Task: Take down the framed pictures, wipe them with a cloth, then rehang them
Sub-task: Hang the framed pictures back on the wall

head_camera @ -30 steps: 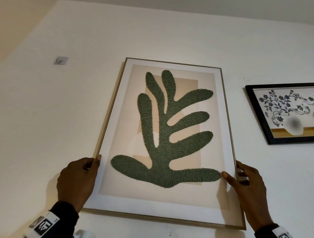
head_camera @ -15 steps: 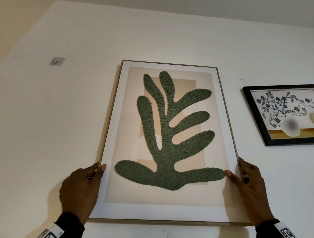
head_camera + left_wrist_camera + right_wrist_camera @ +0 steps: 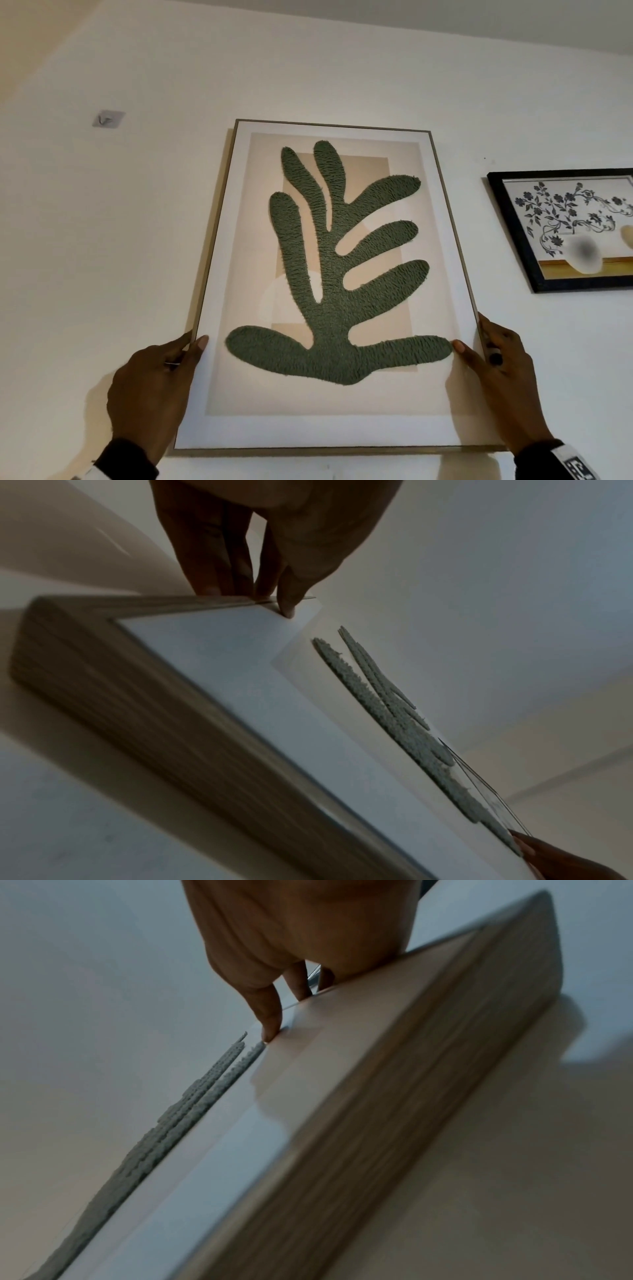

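Left hand: grips the left edge of the framed picture low down; thumb on the front glass, fingers wrapped behind the frame.
Right hand: grips the right edge at about the same height; thumb on the glass, fingers behind.
Framed picture: held against the white wall, tall side upright, thin wood-tone rim, green leaf shape on beige inside a white mat.
Open room, left: bare wall as far as a small wall hook, set up and left of the top corner.
Open room, right: a black-framed floral picture hangs near the right edge, apart from it.
Wrist views only: show the depth of the frame's bottom side; both are blurred, so whether the back touches the wall cannot be told.
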